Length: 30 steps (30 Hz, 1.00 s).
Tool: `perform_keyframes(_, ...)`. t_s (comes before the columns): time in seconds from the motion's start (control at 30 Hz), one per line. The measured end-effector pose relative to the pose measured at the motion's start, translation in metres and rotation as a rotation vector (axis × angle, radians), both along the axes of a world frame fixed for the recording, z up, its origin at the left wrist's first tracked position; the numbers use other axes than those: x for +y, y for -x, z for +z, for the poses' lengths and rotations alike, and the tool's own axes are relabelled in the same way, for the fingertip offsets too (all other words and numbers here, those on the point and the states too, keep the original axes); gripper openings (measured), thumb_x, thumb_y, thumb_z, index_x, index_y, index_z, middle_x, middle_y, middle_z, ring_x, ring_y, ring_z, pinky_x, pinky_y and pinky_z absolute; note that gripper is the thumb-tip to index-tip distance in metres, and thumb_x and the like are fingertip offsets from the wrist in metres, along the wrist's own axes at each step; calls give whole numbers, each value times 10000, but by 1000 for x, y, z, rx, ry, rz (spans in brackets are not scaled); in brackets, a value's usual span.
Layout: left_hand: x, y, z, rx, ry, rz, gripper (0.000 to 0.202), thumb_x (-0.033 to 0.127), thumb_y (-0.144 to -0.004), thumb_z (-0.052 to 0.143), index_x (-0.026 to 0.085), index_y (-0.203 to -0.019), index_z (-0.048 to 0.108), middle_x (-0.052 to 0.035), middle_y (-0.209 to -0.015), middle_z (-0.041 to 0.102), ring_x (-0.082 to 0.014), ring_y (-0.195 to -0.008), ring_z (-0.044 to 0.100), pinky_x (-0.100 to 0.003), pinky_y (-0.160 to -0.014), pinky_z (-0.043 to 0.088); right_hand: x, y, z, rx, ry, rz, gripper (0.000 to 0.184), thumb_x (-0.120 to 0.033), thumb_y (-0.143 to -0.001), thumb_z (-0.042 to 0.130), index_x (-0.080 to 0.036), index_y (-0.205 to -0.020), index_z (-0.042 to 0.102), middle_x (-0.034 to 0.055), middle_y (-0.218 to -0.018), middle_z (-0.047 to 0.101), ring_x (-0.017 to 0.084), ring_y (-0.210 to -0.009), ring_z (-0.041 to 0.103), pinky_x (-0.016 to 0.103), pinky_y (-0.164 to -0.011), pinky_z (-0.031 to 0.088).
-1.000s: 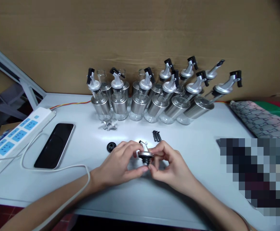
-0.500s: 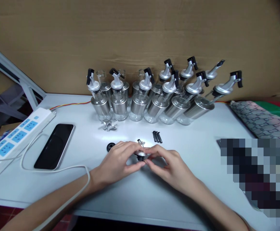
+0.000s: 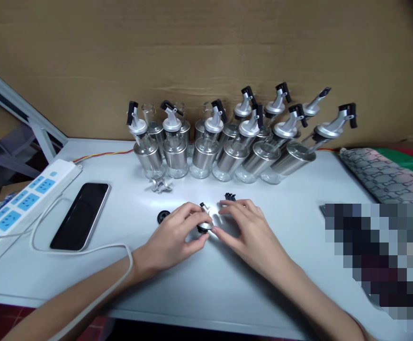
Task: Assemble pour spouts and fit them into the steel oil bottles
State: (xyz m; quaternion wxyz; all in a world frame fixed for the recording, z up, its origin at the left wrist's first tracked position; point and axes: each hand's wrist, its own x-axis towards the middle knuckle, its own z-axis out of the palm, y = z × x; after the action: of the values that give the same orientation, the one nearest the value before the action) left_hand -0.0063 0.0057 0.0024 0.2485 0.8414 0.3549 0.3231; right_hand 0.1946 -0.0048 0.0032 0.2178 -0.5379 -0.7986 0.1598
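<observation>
My left hand pinches a small silver pourer cap with a black base and holds it down on the white table. My right hand lies beside the cap with its fingers stretched forward over a few small black pins. The fingertips reach those pins, and whether they grip one is hidden. A black rubber ring lies just left of my left hand. Small silver metal parts lie farther back.
Several glass and steel bottles with spout caps stand in rows against a cardboard wall. A black phone and a white and blue power strip with its cable lie at left. Patterned fabric lies at right.
Both hands lowered the pourer cap from above the table down onto it. My right hand let go of the cap and stretched forward to the black pins.
</observation>
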Motion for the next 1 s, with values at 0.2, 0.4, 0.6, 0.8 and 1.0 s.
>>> perform_keyframes(0.2, -2, 0, 1, 30, -8, -2, 257, 102, -815, 533, 175, -1057, 575, -55, -982, 568, -149, -917, 591, -253, -820, 502, 0, -1, -6, -73, -21, -54, 191, -338, -827, 649, -161, -885, 604, 118, -1119, 671, 292, -990, 561, 436, -789, 451)
perform_keyframes(0.4, -1, 0, -1, 0, 11, 22, 333, 83, -795, 487, 196, -1108, 482, -53, -997, 569, -155, -914, 586, -277, -820, 498, 1, -2, -1, -136, -52, -154, 101, -268, -844, 607, -168, -839, 588, 96, -995, 697, 279, -922, 581, 393, -723, 405)
perform_keyframes(0.6, -4, 1, -5, 45, 76, 79, 645, 86, -727, 470, 186, -1335, 282, -56, -1008, 557, -168, -912, 588, -306, -838, 495, 2, -3, 1, -54, 46, -73, 63, -166, -866, 534, -185, -875, 593, 57, -837, 681, 235, -860, 580, 362, -748, 379)
perform_keyframes(0.8, -5, 1, -3, 108, 132, 37, 676, 59, -693, 421, 190, -1346, 308, -56, -1008, 565, -173, -933, 585, -305, -856, 492, 2, -2, -2, -94, 16, -105, 27, -195, -828, 589, -179, -829, 567, 47, -771, 650, 216, -746, 595, 334, -684, 374)
perform_keyframes(1.0, -4, 1, -5, 132, 105, 39, 667, 86, -716, 449, 172, -1364, 313, -69, -1036, 588, -195, -947, 586, -336, -879, 485, 4, -2, -4, -200, 90, -84, 53, -175, -791, 619, -168, -745, 593, 53, -746, 655, 232, -733, 612, 353, -676, 416)
